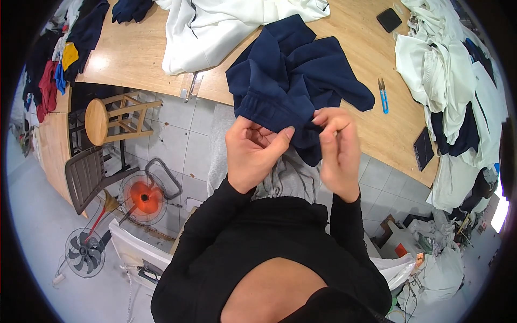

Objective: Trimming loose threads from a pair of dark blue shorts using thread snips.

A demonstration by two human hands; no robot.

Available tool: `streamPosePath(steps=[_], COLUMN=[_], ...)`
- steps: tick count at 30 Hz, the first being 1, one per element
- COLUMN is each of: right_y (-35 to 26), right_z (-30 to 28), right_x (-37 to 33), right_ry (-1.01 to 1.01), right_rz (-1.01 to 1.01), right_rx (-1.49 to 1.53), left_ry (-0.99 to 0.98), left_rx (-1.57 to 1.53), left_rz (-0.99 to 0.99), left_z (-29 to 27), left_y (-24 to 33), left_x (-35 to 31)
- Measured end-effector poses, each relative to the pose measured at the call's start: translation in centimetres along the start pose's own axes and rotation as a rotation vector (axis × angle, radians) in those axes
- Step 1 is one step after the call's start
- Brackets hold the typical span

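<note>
Navy blue trousers [291,70] with a gathered elastic waistband lie bunched over the table's near edge and hang down toward my lap. My left hand [256,148] is closed on the waistband, thumb on top and fingers beneath it. Beside it, my right hand [338,145] has its fingertips pinched together at the edge of the navy cloth. Whether those fingertips grip the fabric or a thread is too small to make out. Blue-handled thread snips [384,97] lie on the table to the right of the trousers.
White garments [215,32] lie at the back of the wooden table [134,48], and more white garments [441,75] are heaped at the right. A black phone [389,20] and a dark flat object [424,149] rest there. At left stand a stool [97,122], a chair [83,175] and fans [142,197].
</note>
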State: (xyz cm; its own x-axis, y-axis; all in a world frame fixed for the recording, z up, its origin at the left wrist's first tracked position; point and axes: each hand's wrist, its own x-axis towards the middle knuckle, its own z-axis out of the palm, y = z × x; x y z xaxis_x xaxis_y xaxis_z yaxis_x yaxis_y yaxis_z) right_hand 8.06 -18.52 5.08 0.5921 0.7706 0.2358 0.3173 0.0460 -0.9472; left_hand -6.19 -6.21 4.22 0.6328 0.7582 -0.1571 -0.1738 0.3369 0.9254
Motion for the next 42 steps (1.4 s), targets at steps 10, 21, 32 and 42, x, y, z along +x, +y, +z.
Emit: streamPosePath(steps=[10, 21, 32, 42], right_y=[22.3, 19.7, 4.7, -3.7], right_z=[-20.3, -17.8, -8.7, 0.3], right_x=[-0.3, -2.6, -3.2, -2.5], right_ry=[0.469, 0.407, 0.535, -0.238], right_rz=[-0.04, 0.403, 0.412, 0.589], right_rx=[-1.282, -1.305, 0.841, 0.673], left_ry=[-0.006, 0.075, 0.253, 0.323], left_rx=[-0.271, -0.303, -0.379, -0.269], left_rz=[-0.184, -0.206, -0.14, 0.152], left_z=[-1.0, -1.0, 0.5, 2.4], left_y=[0.3, 0.7, -0.2, 0.2], left_x=[0.8, 1.0, 0.2, -1.6])
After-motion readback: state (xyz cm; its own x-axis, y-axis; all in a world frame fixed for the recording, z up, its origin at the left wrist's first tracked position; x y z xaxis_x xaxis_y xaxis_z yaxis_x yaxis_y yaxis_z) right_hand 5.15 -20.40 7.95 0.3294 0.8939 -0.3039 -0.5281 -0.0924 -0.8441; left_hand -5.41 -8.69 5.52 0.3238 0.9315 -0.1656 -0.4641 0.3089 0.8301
